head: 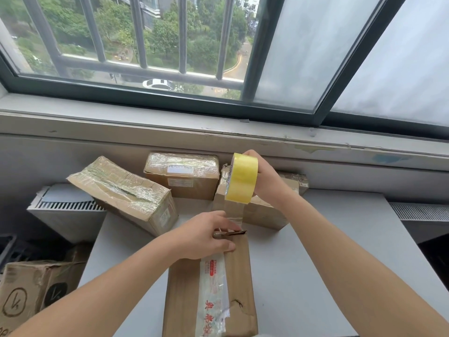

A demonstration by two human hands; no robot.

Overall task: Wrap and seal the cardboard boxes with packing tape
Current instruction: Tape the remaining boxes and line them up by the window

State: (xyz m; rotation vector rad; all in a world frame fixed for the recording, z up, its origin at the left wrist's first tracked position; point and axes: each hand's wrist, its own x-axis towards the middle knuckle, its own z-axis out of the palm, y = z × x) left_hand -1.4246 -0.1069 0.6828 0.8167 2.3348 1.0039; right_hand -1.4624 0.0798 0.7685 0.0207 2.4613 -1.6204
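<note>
Yellow tape roll (241, 178) raised, strip (233, 212) stretched to far end of brown box (239, 271); three wrapped boxes (182, 176) behind

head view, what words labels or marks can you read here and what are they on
"MADE IN CHINA", likely, partly hidden: on the core rim of the yellow tape roll.
Red Chinese characters on the printed strip of the near box: too blurred to read.
White labels on the middle back box: too small to read.
Circled mark, no words: on the lower-left box.
</note>
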